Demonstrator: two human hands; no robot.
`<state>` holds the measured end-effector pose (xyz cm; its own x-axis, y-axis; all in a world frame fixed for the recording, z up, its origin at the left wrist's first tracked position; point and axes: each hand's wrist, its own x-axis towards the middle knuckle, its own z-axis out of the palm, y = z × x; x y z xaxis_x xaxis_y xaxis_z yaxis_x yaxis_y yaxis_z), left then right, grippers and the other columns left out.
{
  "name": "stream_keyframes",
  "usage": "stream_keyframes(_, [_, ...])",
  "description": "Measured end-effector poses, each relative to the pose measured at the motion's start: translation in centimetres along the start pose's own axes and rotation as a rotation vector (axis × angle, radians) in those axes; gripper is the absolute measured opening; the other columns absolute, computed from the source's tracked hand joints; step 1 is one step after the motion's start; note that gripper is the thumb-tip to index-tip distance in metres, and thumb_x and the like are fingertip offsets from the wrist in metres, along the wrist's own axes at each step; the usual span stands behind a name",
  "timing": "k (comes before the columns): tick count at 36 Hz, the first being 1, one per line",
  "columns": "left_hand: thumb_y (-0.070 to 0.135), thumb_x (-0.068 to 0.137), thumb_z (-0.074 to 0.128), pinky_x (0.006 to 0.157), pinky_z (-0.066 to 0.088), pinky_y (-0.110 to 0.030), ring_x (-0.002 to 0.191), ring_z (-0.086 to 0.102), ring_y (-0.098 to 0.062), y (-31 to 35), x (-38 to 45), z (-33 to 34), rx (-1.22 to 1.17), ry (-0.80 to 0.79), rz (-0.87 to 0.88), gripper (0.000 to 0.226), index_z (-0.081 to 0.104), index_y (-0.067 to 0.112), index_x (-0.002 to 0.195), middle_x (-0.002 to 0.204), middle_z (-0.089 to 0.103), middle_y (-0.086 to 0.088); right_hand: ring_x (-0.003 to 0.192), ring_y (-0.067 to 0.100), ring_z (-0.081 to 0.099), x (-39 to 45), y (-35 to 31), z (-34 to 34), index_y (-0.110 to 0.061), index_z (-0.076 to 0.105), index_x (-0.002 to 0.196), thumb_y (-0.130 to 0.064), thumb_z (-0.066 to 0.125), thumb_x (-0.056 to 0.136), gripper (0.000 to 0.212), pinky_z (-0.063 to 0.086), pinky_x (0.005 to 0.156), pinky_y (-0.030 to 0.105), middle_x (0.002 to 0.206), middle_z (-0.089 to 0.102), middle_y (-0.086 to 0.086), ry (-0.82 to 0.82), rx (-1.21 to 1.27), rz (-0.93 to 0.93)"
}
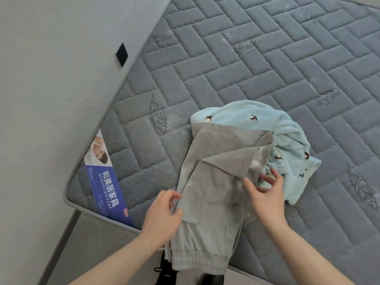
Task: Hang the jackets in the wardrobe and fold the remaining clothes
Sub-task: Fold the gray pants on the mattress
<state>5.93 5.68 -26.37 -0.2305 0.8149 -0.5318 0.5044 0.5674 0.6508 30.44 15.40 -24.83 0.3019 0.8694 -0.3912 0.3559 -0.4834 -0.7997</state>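
A grey pair of sweatpants (213, 186) lies loosely folded at the near edge of the mattress, its ribbed cuff hanging over the edge toward me. Under and behind it is a crumpled light-blue fleece garment (285, 140) with small dark motifs. My left hand (162, 212) pinches the left edge of the grey fabric between thumb and fingers. My right hand (267, 194) hovers over the right side of the grey piece, fingers spread and relaxed, with the fingertips near the blue fleece.
The clothes lie on a grey quilted mattress (267, 68) with a blue printed label (107, 188) at its left corner. A grey wall (51, 79) with a small black square runs along the left. Dark shoes (164, 272) show below the mattress edge.
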Motion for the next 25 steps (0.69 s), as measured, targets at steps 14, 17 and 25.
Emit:
stream_keyframes(14, [0.027,0.076,0.072,0.097,0.048,-0.038,0.120,0.054,-0.021,11.3,11.0,2.9,0.093,0.022,0.280,0.065,0.048,0.032,0.137,0.129,0.061,0.005,0.077,0.022,0.075,4.4,-8.2,6.1,-0.025,0.070,0.108,-0.003,0.063,0.094,0.027,0.062,0.069,0.040,0.100,0.077,-0.002,-0.387,0.246,-0.105])
stream_keyframes(17, [0.025,0.082,0.067,0.073,0.050,-0.039,0.089,0.065,-0.028,11.7,12.9,2.2,-0.010,0.106,0.228,0.008,0.064,0.030,0.088,0.081,0.069,0.002,0.075,0.022,0.075,4.7,-7.8,4.9,-0.027,0.067,0.115,0.002,0.059,0.094,0.038,0.060,0.067,0.037,0.116,0.074,-0.004,-0.457,0.235,-0.121])
stream_keyframes(25, [0.022,0.088,0.067,0.075,0.043,-0.030,0.095,0.066,-0.026,9.8,17.9,-0.6,-0.068,0.177,0.041,0.011,0.060,0.026,0.081,0.083,0.066,0.004,0.090,-0.003,0.063,7.0,-3.2,-0.2,-0.034,0.051,0.135,-0.031,0.078,0.082,0.060,0.045,0.073,0.014,0.121,0.058,-0.021,-0.080,-0.124,-0.145])
